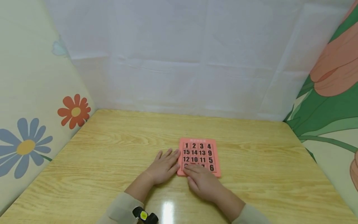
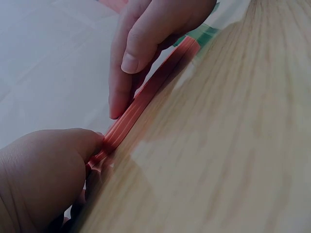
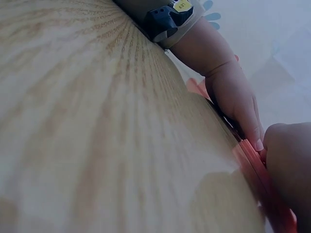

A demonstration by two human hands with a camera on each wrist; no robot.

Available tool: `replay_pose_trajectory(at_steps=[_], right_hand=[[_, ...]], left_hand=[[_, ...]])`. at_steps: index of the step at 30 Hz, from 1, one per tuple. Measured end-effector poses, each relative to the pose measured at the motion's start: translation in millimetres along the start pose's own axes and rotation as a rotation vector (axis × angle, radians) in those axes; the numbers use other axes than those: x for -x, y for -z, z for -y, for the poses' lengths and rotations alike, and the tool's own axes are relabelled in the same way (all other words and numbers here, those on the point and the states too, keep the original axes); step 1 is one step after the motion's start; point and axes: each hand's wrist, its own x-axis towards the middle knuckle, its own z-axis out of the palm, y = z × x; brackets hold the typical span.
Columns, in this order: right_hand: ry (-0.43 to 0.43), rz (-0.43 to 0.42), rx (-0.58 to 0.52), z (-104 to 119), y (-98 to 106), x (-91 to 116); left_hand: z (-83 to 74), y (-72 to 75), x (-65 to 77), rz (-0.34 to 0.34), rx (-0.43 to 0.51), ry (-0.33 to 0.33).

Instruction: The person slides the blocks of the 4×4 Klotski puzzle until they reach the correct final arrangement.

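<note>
A pink number sliding puzzle (image 1: 202,155) lies flat on the wooden table, its black-numbered tiles facing up. Beside its left edge rests my left hand (image 1: 165,165), fingers spread and fairly straight, fingertips and thumb tip against the frame. My right hand (image 1: 205,185) reaches over the bottom row, extended fingers touching the tiles and covering several of them. In the left wrist view, the left thumb (image 2: 90,143) meets the edge of the puzzle, while the right fingers (image 2: 119,92) come down on it from above.
The wooden table (image 1: 117,140) extends around the puzzle on all sides. White cloth (image 1: 179,62) hangs behind it, with flower-printed panels (image 1: 28,93) at left and right. A dark strap with a yellow-faced device (image 1: 144,214) sits on the left sleeve.
</note>
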Motion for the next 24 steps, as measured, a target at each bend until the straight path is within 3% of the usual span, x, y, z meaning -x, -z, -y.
replay_pose_trajectory(at_steps=[24], right_hand=[[-0.050, -0.036, 0.023, -13.0, 4.2, 11.1]], left_hand=[[1.2, 0.4, -1.9, 0.007, 0.009, 0.003]])
